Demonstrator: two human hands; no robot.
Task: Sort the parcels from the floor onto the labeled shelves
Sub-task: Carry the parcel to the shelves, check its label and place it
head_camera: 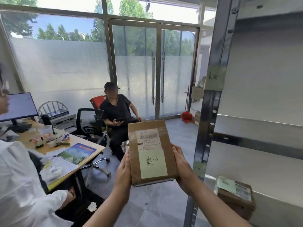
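Shelving: grey metal shelving unit (211, 112), stood at right.
Parcel: flat brown cardboard parcel (152, 151), held aloft left of it, long axis upright.
Hands: left hand (124, 169) and right hand (182, 167) are clasped round its long edges; the right is nearer the shelving.

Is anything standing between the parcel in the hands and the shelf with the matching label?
Only the shelf's metal upright, which stands just right of the parcel held by the left hand and right hand. The matching label is stuck on it; the shelf space behind looks open.
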